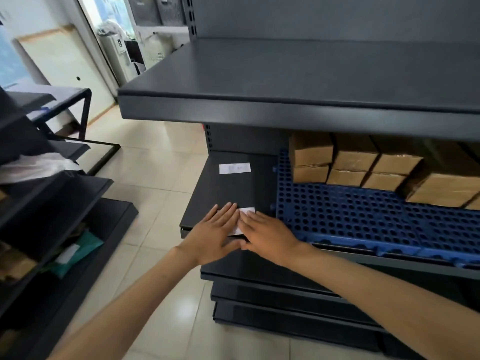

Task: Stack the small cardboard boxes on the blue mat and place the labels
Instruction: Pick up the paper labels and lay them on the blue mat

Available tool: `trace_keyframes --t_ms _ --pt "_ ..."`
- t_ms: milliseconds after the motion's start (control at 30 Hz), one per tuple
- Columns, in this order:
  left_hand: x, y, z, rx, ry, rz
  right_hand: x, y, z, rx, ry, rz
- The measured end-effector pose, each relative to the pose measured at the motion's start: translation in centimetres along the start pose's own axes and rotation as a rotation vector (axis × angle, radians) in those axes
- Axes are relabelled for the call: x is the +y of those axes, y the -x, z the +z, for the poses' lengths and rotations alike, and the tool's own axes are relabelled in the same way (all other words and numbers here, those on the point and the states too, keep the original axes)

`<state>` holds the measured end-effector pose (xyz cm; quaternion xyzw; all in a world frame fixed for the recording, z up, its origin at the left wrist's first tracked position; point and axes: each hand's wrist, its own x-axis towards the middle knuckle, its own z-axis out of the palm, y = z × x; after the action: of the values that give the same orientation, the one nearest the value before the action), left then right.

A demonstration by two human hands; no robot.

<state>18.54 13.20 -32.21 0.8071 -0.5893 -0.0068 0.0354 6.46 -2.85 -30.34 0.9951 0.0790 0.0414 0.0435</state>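
Closest to me, the person's left hand (pixel 215 229) and right hand (pixel 270 236) lie flat, side by side, just left of the blue mat (pixel 350 219). The fingers of both hands are straight and close together, and they press down on a white label (pixel 246 211). The hands cover most of the label, so only a bit of it peeks out between them. The label lies at the front edge of the dark shelf (pixel 226 193), close to the left side of the blue mat but not on it. A little further back, also left of the mat, a second label (pixel 235 168) lies flat on the same shelf, well apart from the hands. At the back of the blue mat stand the small cardboard boxes (pixel 350 162). They sit in a row, two high, and touch each other. The front part of the mat shows lots of round holes. Above the mat is a wide grey top shelf (pixel 285 81).
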Motion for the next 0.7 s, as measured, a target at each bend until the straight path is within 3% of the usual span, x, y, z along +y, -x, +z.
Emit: trace_keyframes --t_ms 100,267,400,500,567,700 --pt "-0.2 0.3 0.1 0.108 0.008 0.122 -0.6 1.1 -0.2 0.05 0.046 0.006" --pt "0.6 -0.9 -0.7 0.143 0.016 0.277 0.2 3.6 -1.8 0.197 0.057 0.077" --pt "4.7 -4.3 -3.0 0.319 0.094 0.344 3.7 7.9 -3.9 0.339 0.055 0.152" --pt "9.3 -8.2 -4.6 0.372 0.092 0.38 6.6 11.7 -5.4 0.399 0.187 0.219" --pt "12.3 -10.6 -5.2 0.256 0.164 0.396 8.1 14.1 -5.5 0.396 0.264 0.302" --pt "16.3 -13.6 -4.7 -0.108 0.202 0.378 9.1 17.6 -4.3 0.225 0.299 0.481"
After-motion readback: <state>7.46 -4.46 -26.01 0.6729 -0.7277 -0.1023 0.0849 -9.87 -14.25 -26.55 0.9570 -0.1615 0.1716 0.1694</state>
